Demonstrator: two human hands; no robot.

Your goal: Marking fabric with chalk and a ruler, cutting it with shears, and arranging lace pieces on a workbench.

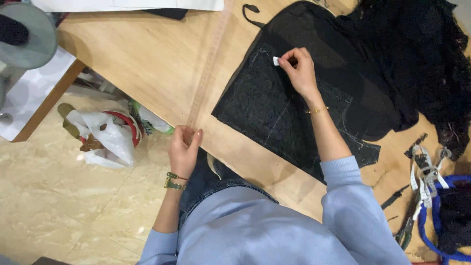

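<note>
My left hand point(185, 147) grips the near end of a long clear ruler point(208, 64) that lies across the wooden table point(142, 59), away from me. My right hand point(299, 70) pinches a small piece of white chalk point(276, 61) over a flat piece of black lace fabric point(267, 105) marked with faint chalk lines. A larger heap of black fabric point(412, 54) lies to the right of it.
Scissors point(406, 230), a white measuring tape point(424, 172) and a blue-rimmed basket point(444, 216) sit at the table's right end. On the tiled floor to the left lie white plastic bags point(110, 135). A grey fan point(27, 34) stands at the top left.
</note>
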